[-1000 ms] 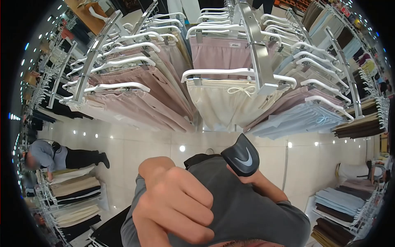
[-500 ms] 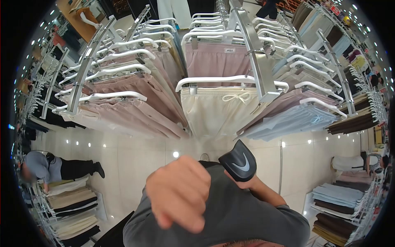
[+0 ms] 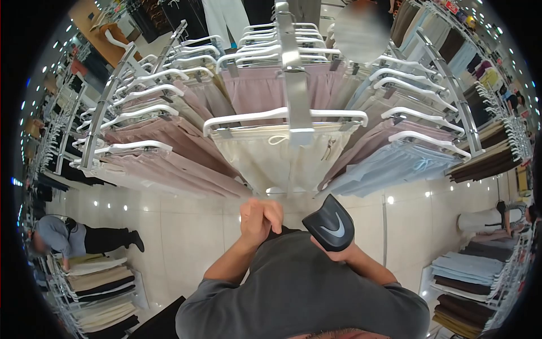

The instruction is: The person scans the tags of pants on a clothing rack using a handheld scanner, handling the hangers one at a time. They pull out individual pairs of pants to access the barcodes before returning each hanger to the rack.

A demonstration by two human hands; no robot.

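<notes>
My right hand (image 3: 336,252) is wrapped round the grip of a black handheld scanner (image 3: 329,224) with a grey curved mark, its head pointing up and forward. The scanner hides most of those fingers. My left hand (image 3: 261,217) is held in front of my body with its fingers curled in, and nothing shows in it. Ahead of both hands hang cream drawstring trousers (image 3: 254,155) on a white hanger (image 3: 248,117), at the front end of a metal rail (image 3: 297,96). Neither hand touches them.
Pink trousers (image 3: 175,169) hang at left and light blue trousers (image 3: 389,166) at right. Folded-over garments hang low on both sides (image 3: 104,279). A person (image 3: 73,234) in a grey top stands at left, another person (image 3: 483,220) at right. Pale tiles (image 3: 180,226) cover the floor.
My left hand has drawn away from close to the camera, down and forward in front of my body. The view has shifted, so the middle rail sits further left. The scanner stays in my right hand.
</notes>
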